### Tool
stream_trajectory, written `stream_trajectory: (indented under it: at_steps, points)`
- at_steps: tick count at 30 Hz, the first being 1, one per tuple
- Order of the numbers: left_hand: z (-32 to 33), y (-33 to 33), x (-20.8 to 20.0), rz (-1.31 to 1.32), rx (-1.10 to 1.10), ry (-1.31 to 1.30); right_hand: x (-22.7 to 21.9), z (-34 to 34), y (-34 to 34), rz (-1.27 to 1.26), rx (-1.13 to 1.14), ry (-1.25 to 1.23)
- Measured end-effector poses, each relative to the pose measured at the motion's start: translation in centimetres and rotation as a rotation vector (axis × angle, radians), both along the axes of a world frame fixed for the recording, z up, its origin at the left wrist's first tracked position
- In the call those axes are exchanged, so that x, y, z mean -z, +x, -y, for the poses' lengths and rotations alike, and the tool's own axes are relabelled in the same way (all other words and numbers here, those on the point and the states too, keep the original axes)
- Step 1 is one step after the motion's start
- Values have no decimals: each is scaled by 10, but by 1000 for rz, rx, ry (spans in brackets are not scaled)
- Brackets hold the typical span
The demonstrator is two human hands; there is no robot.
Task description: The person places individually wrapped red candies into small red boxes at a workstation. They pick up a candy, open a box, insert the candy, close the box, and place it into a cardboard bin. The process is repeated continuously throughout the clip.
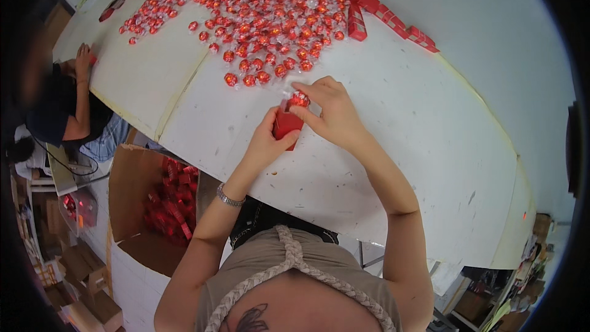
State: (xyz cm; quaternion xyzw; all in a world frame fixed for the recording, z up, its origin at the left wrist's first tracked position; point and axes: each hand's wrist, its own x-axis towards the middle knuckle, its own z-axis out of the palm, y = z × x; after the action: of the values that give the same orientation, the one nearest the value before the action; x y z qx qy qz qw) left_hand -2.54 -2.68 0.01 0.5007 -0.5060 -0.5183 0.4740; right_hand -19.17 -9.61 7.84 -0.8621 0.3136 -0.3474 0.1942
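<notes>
My left hand is wrapped round a small red cardboard box, held tilted just above the white table. In my right hand is a candy in shiny red foil with a clear twisted wrapper, pinched between thumb and fingers. The candy is at the box's upper end, partly covered by my fingers; how far in it sits I cannot tell. Beyond my hands spreads a large heap of the same wrapped candies, its nearest pieces close to my fingertips.
Several red boxes lie in a row along the table's far right edge. Below the near left edge stands a big carton with many red boxes inside. Another person sits at the left, hands at the table.
</notes>
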Motion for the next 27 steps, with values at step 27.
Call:
stream_trajectory:
  at_steps: [27]
  points:
    - [-18, -31, -6, -107, -20, -110, 83, -43, 17, 872, 125, 821]
